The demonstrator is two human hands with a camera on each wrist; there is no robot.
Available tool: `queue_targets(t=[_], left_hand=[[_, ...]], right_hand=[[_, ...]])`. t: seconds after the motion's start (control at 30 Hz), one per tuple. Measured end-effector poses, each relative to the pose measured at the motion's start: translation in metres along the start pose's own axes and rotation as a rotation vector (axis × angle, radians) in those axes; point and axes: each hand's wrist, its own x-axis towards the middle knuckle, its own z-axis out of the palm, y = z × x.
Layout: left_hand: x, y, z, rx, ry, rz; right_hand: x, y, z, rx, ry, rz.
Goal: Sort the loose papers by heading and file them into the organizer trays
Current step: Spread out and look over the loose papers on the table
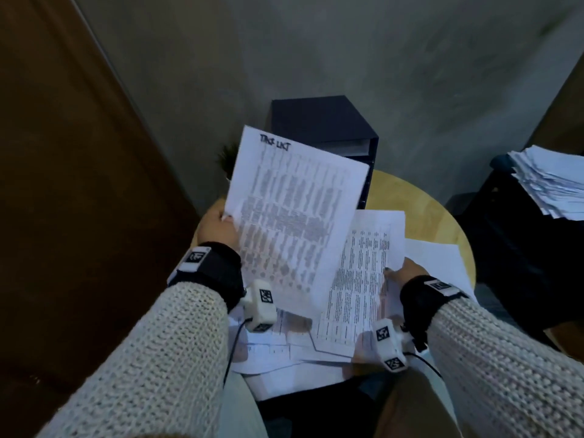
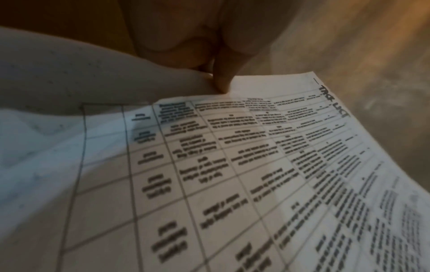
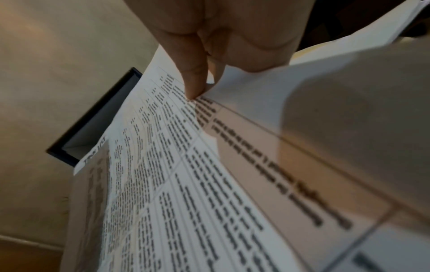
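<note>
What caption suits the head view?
Left hand lifts a headed sheet before the organizer.

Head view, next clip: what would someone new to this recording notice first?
The sheet with a handwritten heading, raised at centre and pinched at its left edge by the left hand. To its right, the right hand holds a second printed sheet above the loose papers spread over the round wooden table. Behind stands the dark organizer, and another paper stack lies at far right.
</note>
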Motion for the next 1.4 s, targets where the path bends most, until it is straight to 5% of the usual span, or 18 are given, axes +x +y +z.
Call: queue_targets(t=[0.13,0.3,0.57,0.67,0.77,1.4], left_hand=[[-0.010,-0.019,0.028,0.018,-0.161,-0.068],[-0.022,-0.021,0.046,-0.036,-0.207,-0.121],[-0.036,-0.012,0.063,-0.070,-0.305,-0.067],[-0.039,-0.012,0.063,-0.130,-0.281,-0.019],[-0.041,-0.013,0.064,-0.191,-0.242,0.011],[-0.052,-0.025,0.066,-0.410,-0.349,-0.058]], right_hand=[[-0.002,-0.010,-0.011,0.285,0.023,-0.093],[-0.011,-0.019,-0.014,0.580,-0.022,-0.168],[-0.016,-0.032,-0.008,0.874,0.040,0.092],[-0.024,-0.034,-0.003,0.815,0.007,-0.193],[-0.031,-0.039,-0.003,0.828,0.064,-0.287],[-0.033,-0.035,0.007,0.740,0.057,-0.269]])
